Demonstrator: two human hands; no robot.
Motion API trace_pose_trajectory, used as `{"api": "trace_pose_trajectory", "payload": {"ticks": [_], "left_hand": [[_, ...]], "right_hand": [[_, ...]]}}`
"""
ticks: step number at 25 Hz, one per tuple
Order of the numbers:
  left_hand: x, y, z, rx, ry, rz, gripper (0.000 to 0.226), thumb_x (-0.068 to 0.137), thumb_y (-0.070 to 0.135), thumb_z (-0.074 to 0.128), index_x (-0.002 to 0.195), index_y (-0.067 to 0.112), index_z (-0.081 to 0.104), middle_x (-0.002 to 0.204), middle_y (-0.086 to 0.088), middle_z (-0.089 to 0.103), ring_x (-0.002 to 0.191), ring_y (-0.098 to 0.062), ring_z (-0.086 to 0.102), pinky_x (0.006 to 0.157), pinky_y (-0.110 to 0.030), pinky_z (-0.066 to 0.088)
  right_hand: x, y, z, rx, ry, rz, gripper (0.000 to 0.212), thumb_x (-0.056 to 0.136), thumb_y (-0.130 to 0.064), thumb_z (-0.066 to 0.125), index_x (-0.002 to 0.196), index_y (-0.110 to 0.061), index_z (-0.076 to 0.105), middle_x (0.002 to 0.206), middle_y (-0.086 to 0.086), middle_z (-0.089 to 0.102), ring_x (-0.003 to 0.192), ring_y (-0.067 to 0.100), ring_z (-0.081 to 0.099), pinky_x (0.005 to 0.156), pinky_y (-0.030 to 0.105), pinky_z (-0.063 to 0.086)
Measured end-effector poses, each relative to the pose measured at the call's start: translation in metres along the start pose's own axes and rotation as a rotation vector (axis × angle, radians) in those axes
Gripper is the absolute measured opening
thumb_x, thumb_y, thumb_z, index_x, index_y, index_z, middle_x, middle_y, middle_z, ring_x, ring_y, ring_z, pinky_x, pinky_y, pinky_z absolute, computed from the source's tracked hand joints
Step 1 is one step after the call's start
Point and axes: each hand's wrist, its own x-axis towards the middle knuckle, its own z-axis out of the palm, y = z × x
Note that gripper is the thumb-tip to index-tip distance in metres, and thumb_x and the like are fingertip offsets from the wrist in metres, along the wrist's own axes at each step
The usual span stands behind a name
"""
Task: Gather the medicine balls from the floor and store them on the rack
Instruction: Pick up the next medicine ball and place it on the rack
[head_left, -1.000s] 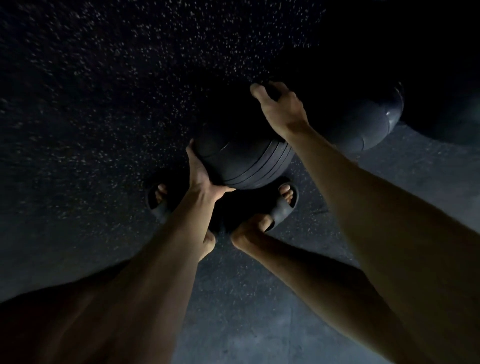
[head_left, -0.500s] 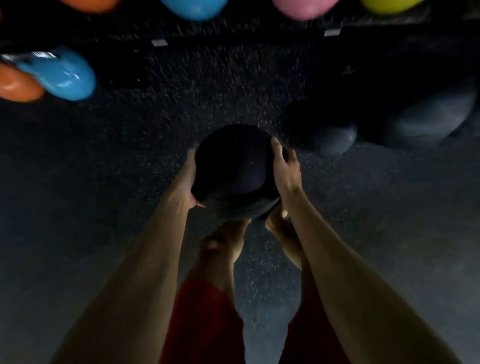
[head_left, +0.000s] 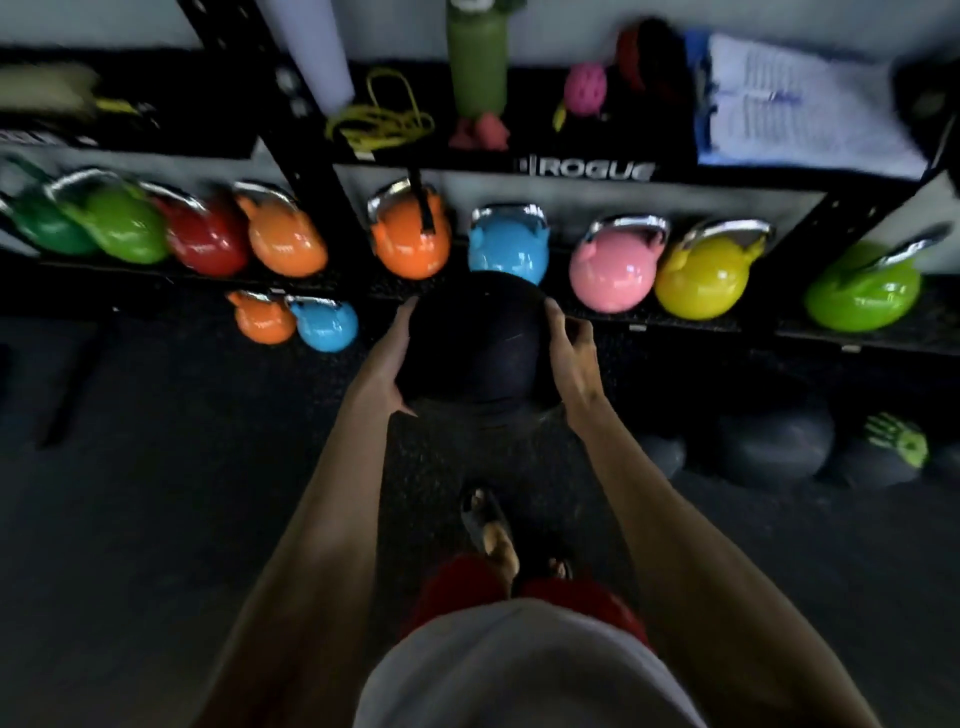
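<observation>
Ball (head_left: 472, 343) mid-air, left grip (head_left: 387, 364) and right grip (head_left: 571, 364) cupped round its sides. Kettlebells (head_left: 509, 249) crowd the rack (head_left: 582, 169) at twelve o'clock: clip one, or let palms slide, and it could drop on the foot (head_left: 488, 525) at six.

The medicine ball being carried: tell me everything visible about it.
The medicine ball is round, black and matte, with a faint seam line across its face; blur hides finer texture. It is held clear of the floor between the left hand and right hand, each cupping one side, in front of the blue kettlebell on the rack.
</observation>
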Motion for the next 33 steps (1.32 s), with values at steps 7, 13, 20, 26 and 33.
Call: {"api": "trace_pose_trajectory", "payload": {"ticks": [7,13,20,26,33], "left_hand": [[-0.085,0.067,-0.037,-0.135,-0.034,0.413,0.074,0.064,0.086,0.058,0.116,0.035,0.072,0.116,0.000,0.073,0.113,-0.028,0.065,0.104,-0.051,0.043],[-0.210,0.172,-0.059,-0.102,-0.019,0.762,0.069,0.076,0.082,0.051,0.113,0.028,0.074,0.110,-0.002,0.075,0.101,-0.021,0.072,0.089,-0.039,0.054],[-0.292,0.287,-0.100,-0.104,0.090,0.989,0.066,0.081,0.082,0.043,0.115,0.033,0.071,0.106,0.002,0.076,0.095,-0.020,0.070,0.075,-0.038,0.053],[-0.249,0.380,-0.145,-0.155,0.045,1.083,0.060,0.084,0.075,0.050,0.118,0.030,0.070,0.109,-0.001,0.075,0.097,-0.019,0.070,0.073,-0.033,0.053],[-0.182,0.473,-0.210,-0.253,0.026,1.065,0.058,0.082,0.072,0.056,0.115,0.026,0.071,0.101,0.002,0.077,0.089,-0.017,0.073,0.062,-0.025,0.054]], "right_hand": [[-0.046,-0.143,0.002,0.054,-0.086,-0.377,0.054,0.092,-0.062,0.055,0.123,-0.018,0.058,0.121,0.002,0.065,0.116,0.018,0.058,0.107,0.034,0.043],[-0.104,-0.285,0.009,0.152,-0.117,-0.596,0.073,0.075,-0.082,0.050,0.121,-0.027,0.059,0.121,0.001,0.064,0.117,0.020,0.059,0.108,0.041,0.044],[-0.131,-0.425,0.044,0.240,-0.239,-0.832,0.059,0.091,-0.071,0.047,0.129,-0.026,0.053,0.121,-0.007,0.061,0.114,0.011,0.058,0.101,0.031,0.046],[-0.086,-0.486,0.125,0.270,-0.158,-0.904,0.062,0.089,-0.075,0.044,0.129,-0.029,0.054,0.123,-0.006,0.062,0.118,0.014,0.057,0.107,0.039,0.045],[-0.031,-0.539,0.228,0.286,-0.041,-0.894,0.056,0.090,-0.071,0.043,0.125,-0.029,0.057,0.116,-0.007,0.064,0.116,0.017,0.059,0.104,0.039,0.047]]}}
